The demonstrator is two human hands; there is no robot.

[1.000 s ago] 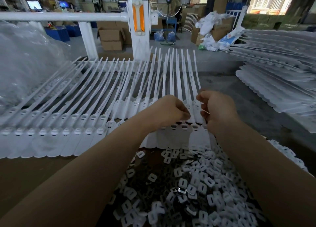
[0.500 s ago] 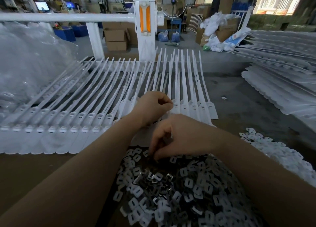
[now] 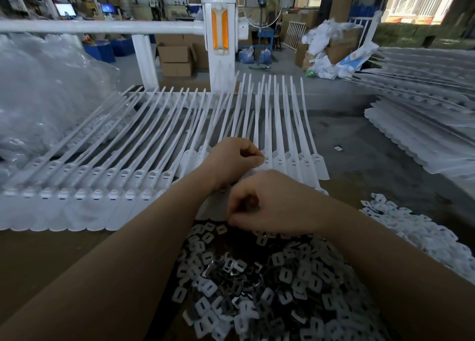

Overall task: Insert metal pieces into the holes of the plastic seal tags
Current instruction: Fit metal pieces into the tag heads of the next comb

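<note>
Brown worktable [image 3: 38,258] in a workshop; white rail [image 3: 97,27] and post [image 3: 218,32] behind, cardboard boxes [image 3: 177,57] on grey floor; no legible writing. White plastic seal tags [image 3: 108,181] in rows across the table; heap of metal pieces [image 3: 246,284] nearer. Left hand [image 3: 232,160] curled over the tags, fingertips together, contents hidden; right hand [image 3: 272,203] curled above the heap's far edge, grip unclear.

Factory assembly floor. Indicators: rows of white plastic seal tags [image 3: 154,145] on the workbench [image 3: 38,258], a bulk heap of metal pieces [image 3: 257,289] near, further tag stacks [image 3: 424,124] right. Far: cardboard cartons [image 3: 177,57], computer monitors [image 3: 65,9], concrete floor.
</note>
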